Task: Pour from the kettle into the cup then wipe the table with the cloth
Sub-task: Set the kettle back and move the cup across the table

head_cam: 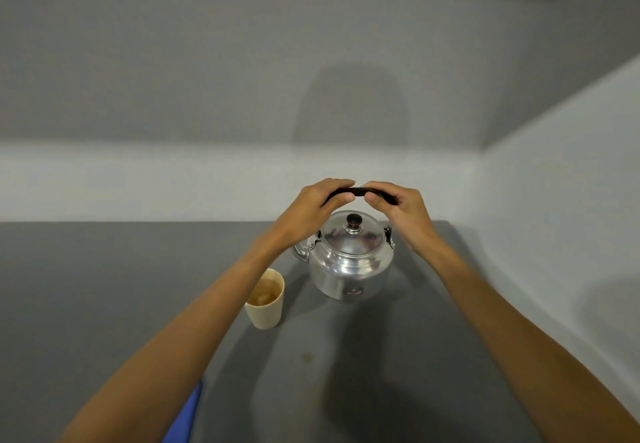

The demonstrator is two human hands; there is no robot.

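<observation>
Gripping the kettle [349, 262] handle [360, 192] w/ both hands, left hand [313, 212] and right hand [403, 215] fingers curled shut round it, presumably for steady control; cup [265, 300] sits below-left, cloth [183, 418] near my left elbow.

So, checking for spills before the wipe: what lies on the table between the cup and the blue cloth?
Head view: nothing stands between the beige cup and blue cloth; only grey table, crossed above by the left forearm.

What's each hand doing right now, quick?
Left hand: closed on the kettle handle.
Right hand: closed on the same handle.
</observation>
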